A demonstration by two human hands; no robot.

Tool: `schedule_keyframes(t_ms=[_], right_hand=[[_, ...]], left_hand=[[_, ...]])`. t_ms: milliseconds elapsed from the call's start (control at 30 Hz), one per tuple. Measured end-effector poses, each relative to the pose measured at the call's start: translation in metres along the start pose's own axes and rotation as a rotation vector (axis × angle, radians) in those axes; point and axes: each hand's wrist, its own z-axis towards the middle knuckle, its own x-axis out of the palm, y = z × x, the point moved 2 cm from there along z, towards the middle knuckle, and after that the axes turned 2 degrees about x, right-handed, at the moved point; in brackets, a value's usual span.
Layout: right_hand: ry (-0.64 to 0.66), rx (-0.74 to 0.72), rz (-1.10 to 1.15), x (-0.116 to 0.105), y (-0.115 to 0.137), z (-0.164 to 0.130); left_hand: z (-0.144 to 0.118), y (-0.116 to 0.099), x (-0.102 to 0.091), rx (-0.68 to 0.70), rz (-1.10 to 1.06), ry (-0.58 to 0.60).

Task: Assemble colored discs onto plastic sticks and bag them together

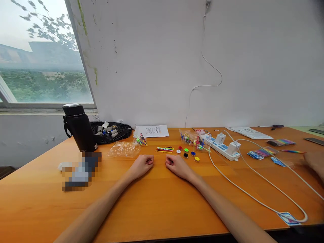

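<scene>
Bare-skinned, resting knuckle-down on orange wooden table: left hand and right hand, both curled into loose fists, gripping nothing, lying just apart. Sitting just beyond the fingers: coloured sticks and round coloured discs. Lying farther left, crinkled clear bag, black flask and black pouch. Running right, white power strip with cable. Standing behind, stained white wall; opening at far left, window showing greenery.

fists rest near sticks
</scene>
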Motion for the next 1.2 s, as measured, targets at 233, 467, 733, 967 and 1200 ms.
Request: schedule_keyframes(t_ms=[233, 467, 733, 967, 1200], right_hand=[[0.001, 0.006, 0.003, 0.0006, -0.0004, -0.0005], [0.001, -0.014, 0.004, 0.0, 0.0, 0.0003], [-0.008, -0.009, -0.005, 0.0007, -0.0011, -0.0003], [-0.006, -0.005, -0.004, -0.0007, 0.0003, -0.001], [0.001, -0.006, -0.005, 0.0006, -0.0006, -0.0005]], left_hand=[[0.0002, -0.0001, -0.0003, 0.0, -0.011, 0.002], [0.0005, -0.0018, -0.0016, -0.006, -0.016, 0.01], [0.0001, -0.0039, -0.0024, -0.004, -0.007, 0.011], [0.0002, -0.0019, -0.0011, 0.0, 0.005, 0.011], [0.0005, -0.0018, -0.0012, 0.006, 0.017, 0.015]])
